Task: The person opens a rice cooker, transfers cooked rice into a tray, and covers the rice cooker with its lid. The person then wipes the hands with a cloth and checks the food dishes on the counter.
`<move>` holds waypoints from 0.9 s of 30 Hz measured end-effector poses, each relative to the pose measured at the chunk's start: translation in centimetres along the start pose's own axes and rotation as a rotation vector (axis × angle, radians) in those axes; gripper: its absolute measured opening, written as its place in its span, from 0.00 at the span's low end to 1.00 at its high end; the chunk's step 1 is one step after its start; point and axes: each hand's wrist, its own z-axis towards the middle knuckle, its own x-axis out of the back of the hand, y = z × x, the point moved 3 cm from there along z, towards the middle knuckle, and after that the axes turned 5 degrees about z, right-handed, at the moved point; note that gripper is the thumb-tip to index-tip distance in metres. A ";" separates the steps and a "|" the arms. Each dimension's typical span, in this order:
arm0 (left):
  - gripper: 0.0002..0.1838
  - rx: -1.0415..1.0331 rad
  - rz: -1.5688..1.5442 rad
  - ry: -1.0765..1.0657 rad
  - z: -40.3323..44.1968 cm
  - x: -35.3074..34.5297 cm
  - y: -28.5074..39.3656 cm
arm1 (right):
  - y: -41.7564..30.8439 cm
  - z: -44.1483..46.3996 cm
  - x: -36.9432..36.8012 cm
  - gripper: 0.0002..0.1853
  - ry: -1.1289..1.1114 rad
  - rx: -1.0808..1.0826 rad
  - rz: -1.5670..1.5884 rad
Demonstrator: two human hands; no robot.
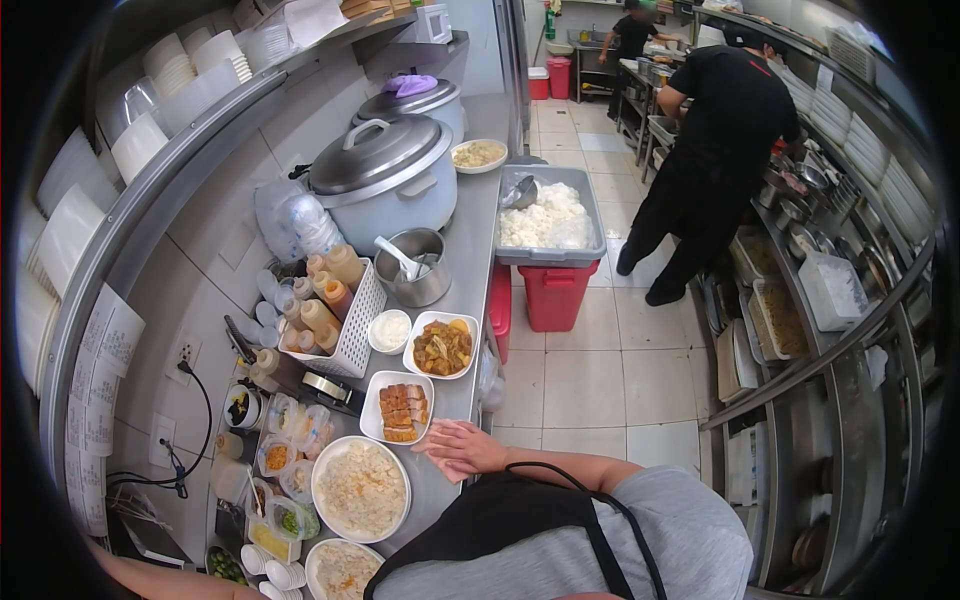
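At the counter edge, my right hand (466, 446) is closed over what looks like a folded pale pink cloth (436, 462). Right beside it sits a white square bowl (369, 424) with sliced, browned crispy pork (404, 412). Behind that are a square bowl of brown stew (442, 347) and a small cup of white food (390, 331). Two round bowls of rice topped with orange bits, one larger (361, 489) and one partly covered by my apron (342, 572), stand nearer my body. My left forearm (175, 580) crosses the bottom left corner; its hand is outside the picture.
A white basket (352, 345) holds sauce bottles, near a metal pot (414, 268) and large rice cookers (385, 180). Topping tubs (290, 455) line the wall. A grey tub of rice (548, 215) rests on a red bin (560, 295). One person (715, 130) bends over the opposite counter; another works farther back.
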 end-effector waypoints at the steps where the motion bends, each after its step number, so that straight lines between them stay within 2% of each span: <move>1: 0.18 -0.012 0.010 0.008 0.0 -0.1 -0.1 | 0.0 0.0 0.0 0.22 0.003 0.002 0.001; 12: 0.18 0.008 -0.005 -0.017 -0.1 -0.3 -0.4 | 0.0 -0.2 0.1 0.23 0.019 0.026 -0.003; 15: 0.18 -0.040 -0.004 0.037 0.0 -0.1 -0.1 | 0.1 -0.2 -0.1 0.23 0.027 0.028 0.000; 17: 0.17 0.012 0.004 -0.034 0.1 0.1 0.2 | 0.2 -0.2 -0.3 0.23 0.017 0.022 0.000; 27: 0.17 -0.007 0.045 -0.018 0.1 0.2 0.3 | 0.1 0.0 0.0 0.22 0.020 0.013 0.009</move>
